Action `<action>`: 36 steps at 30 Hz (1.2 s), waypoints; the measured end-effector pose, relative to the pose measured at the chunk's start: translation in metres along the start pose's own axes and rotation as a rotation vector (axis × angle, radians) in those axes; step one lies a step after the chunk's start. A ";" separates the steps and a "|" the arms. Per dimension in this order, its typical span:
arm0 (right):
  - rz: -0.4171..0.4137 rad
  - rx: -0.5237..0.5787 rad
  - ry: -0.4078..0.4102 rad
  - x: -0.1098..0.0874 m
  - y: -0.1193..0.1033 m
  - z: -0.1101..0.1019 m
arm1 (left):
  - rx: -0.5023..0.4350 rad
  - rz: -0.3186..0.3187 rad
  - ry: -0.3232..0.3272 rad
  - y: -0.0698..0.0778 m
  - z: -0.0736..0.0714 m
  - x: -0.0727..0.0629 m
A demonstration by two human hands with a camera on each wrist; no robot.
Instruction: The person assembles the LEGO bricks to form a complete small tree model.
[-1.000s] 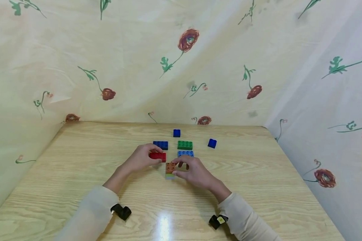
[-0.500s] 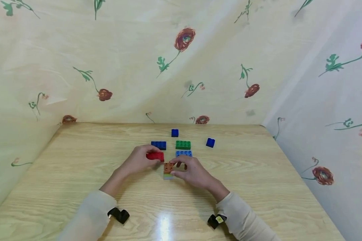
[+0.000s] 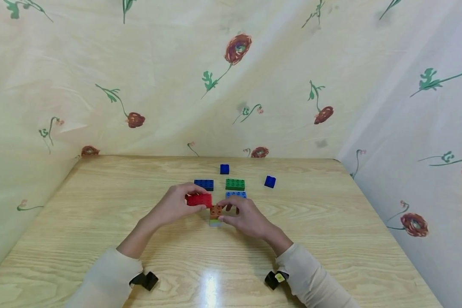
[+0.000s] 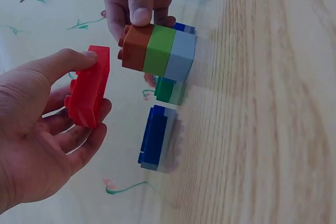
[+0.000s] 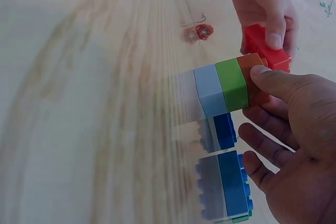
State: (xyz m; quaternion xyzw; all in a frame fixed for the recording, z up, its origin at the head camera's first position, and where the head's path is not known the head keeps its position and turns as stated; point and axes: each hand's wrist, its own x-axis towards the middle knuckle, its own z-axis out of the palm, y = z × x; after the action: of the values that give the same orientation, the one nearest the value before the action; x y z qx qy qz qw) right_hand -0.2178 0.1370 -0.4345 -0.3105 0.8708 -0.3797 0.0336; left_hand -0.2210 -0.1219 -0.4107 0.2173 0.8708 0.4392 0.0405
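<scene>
Between thumb and fingers, my left hand (image 3: 177, 204) holds a long red toy building brick (image 4: 92, 90), lifted off the table with its studs toward my palm in the left wrist view. To its right stands a stack of three bricks: an orange brick (image 3: 216, 211) on top, a lime green brick (image 4: 159, 51) in the middle, a pale blue brick (image 5: 210, 92) at the bottom on the table. My right hand (image 3: 250, 217) pinches the orange brick, thumb on its near side. The red brick's right end is close beside the stack's top.
Behind the hands lie a dark blue brick (image 3: 204, 185), a green brick (image 3: 235, 184) and a lighter blue brick (image 3: 236, 195), partly covered by my right hand. Two small blue bricks sit farther back, one centre (image 3: 224, 169), one right (image 3: 270, 182). A flowered curtain (image 3: 169, 77) hangs behind the table (image 3: 100, 205).
My left hand has raised the red brick off the table and brought it slightly right, nearer the stack's top. My right hand keeps its grip on the orange brick.
</scene>
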 end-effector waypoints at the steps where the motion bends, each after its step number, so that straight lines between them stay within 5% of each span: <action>1: -0.007 0.000 0.000 0.000 0.000 0.000 | -0.002 0.003 -0.008 0.001 0.000 -0.001; 36: 0.023 -0.011 -0.014 0.005 0.000 0.000 | -0.021 0.032 -0.065 0.002 0.010 -0.003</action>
State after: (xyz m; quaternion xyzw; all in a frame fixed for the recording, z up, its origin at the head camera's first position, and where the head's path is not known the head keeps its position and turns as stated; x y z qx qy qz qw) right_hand -0.2218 0.1337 -0.4334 -0.3034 0.8761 -0.3722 0.0423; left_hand -0.2155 -0.1147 -0.4154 0.2447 0.8609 0.4415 0.0639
